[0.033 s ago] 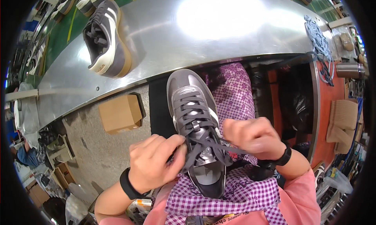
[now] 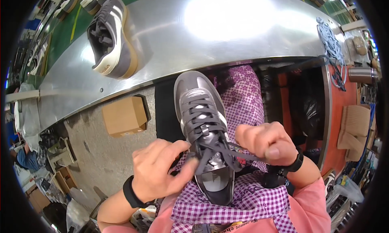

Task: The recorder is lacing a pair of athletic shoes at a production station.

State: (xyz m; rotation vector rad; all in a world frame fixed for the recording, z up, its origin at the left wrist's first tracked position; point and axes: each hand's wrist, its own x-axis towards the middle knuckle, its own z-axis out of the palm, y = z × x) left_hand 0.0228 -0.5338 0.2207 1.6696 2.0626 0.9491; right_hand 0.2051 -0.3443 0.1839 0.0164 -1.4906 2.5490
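Note:
A grey sneaker (image 2: 199,83) with white side stripes rests on my lap, toe pointing away from me. Its dark grey shoelace (image 2: 210,150) runs crosswise up the front and lies in crossed loops over the tongue. My left hand (image 2: 160,168) is at the left of the loops, thumb and forefinger apart; the thumb tip is blurred near the lace. On the other side, my right hand (image 2: 267,143) is closed on a lace end, which stretches taut from the knot to its fingers. The insole shows in the shoe opening near my apron (image 2: 227,210).
A metal bench (image 2: 162,42) spans the far side, bearing another laced sneaker (image 2: 111,42) at left. Light blue laces (image 2: 329,38) hang at the far right, above a red-orange surface (image 2: 340,115). A cardboard box (image 2: 123,116) sits on the floor. More sneakers (image 2: 91,2) stand beyond the bench.
My left thumb and forefinger have parted from the lace. My right hand has shifted slightly right, still gripping its lace end. The shoe is nearly where it was.

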